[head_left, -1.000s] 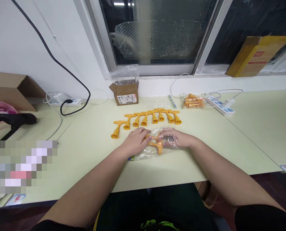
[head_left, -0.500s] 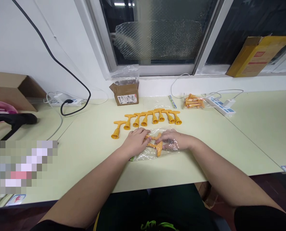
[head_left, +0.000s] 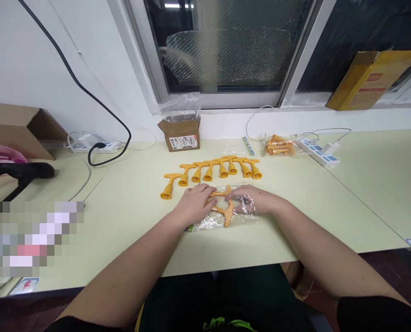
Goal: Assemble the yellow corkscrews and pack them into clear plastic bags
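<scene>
A clear plastic bag (head_left: 208, 223) lies on the table with two yellow T-handled pieces (head_left: 229, 216) inside. My left hand (head_left: 196, 203) rests over the bag's left part, its fingers curled over the pieces' shafts and hiding their far ends. My right hand (head_left: 252, 199) is inside the bag from the right, under the film. Its fingers and thumb are bent around the T-shaped ends, touching one of them. Beyond my hands, several yellow T-handled pieces with cone-shaped ends (head_left: 208, 171) lie in a curved row.
At the back are an open cardboard box (head_left: 183, 136), a flat empty plastic bag with a printed header (head_left: 248, 145), and a filled bag of yellow pieces (head_left: 279, 145). Power strips (head_left: 319, 153) with cables lie by the wall. A black stand (head_left: 22, 173) reaches in from the left.
Inside the bag, the T-shaped ends have spread apart, and the upper one now shows more. My right fingers have shifted slightly; my left hand stays nearly still.
</scene>
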`<state>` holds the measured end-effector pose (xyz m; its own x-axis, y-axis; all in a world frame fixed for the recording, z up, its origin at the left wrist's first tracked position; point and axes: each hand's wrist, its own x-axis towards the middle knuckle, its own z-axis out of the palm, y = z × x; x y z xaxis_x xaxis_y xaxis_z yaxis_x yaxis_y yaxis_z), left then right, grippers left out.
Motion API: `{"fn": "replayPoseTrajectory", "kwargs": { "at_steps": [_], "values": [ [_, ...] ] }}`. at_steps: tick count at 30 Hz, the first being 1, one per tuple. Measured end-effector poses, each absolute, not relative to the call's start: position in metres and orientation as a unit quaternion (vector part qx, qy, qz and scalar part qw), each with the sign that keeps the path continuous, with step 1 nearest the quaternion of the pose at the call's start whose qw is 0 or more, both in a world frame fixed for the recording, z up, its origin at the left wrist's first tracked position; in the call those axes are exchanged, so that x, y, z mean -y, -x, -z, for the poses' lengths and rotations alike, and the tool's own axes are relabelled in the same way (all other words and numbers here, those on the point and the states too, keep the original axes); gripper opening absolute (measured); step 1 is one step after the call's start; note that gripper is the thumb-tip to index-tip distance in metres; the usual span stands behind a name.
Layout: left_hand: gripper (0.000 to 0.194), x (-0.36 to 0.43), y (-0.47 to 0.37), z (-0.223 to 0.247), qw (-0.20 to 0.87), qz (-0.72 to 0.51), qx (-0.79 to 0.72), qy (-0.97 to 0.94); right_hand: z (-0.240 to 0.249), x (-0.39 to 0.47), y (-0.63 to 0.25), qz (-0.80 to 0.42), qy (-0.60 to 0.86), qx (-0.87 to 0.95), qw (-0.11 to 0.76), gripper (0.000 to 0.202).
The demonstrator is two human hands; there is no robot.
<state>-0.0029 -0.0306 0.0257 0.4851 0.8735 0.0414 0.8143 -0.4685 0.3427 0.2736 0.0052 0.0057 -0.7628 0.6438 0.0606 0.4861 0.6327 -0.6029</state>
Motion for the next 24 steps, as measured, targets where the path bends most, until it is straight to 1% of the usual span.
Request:
{"fn": "replayPoseTrajectory", "kwargs": {
  "at_steps": [7, 13, 20, 24],
  "values": [
    [0.054, 0.0319, 0.0062, -0.0281, 0.142, -0.097, -0.474, -0.864, -0.0071, -0.0028, -0.2755, -0.313, 0.309, 0.886, 0.146, 0.032],
    [0.055, 0.0310, 0.0069, -0.0283, 0.150, -0.090, -0.473, -0.864, -0.0061, -0.0032, -0.2753, -0.313, 0.310, 0.885, 0.150, 0.037],
    [0.051, 0.0272, 0.0096, -0.0281, 0.165, -0.103, -0.472, -0.860, -0.0067, -0.0041, -0.2753, -0.327, 0.297, 0.883, 0.156, 0.036],
    [0.049, 0.0272, 0.0090, -0.0288, 0.159, -0.105, -0.470, -0.862, -0.0080, -0.0033, -0.2743, -0.305, 0.307, 0.888, 0.155, 0.038]
  ]
}}
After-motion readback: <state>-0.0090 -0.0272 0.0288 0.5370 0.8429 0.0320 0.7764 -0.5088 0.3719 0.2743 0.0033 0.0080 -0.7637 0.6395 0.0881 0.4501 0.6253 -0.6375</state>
